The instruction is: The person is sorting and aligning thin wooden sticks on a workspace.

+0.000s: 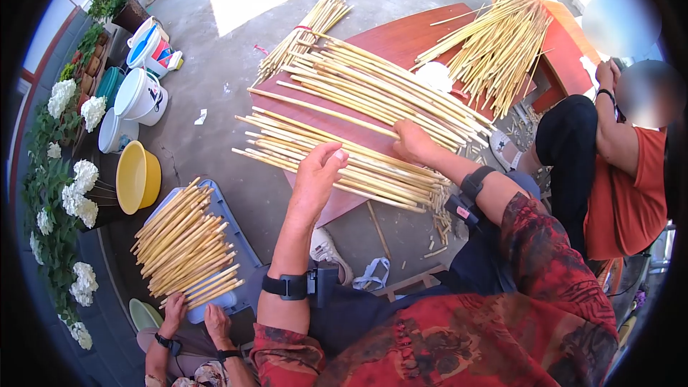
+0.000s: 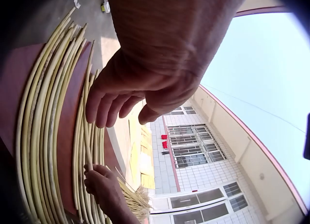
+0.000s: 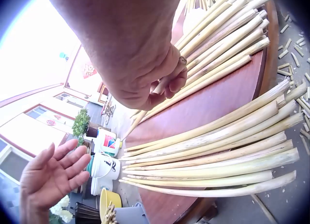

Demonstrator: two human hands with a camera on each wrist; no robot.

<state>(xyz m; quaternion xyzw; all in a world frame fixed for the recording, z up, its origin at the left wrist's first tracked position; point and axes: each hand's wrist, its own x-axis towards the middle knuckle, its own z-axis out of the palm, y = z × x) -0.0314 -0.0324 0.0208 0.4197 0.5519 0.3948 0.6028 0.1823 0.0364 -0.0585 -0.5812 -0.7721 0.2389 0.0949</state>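
My right hand grips the end of one long pale stalk, which slants over the red tabletop between two groups of stalks. In the right wrist view the stalk's cut end shows at the curled fingers of the right hand. My left hand is raised above the nearer group of stalks, holding nothing; the right wrist view shows its palm turned up with fingers spread. The farther group of stalks lies side by side beyond the held one.
Bundles of stalks lie at the back and back right. At lower left another person's hands touch short stalks on a blue tray. Buckets and a yellow basin stand left; a person in orange sits right.
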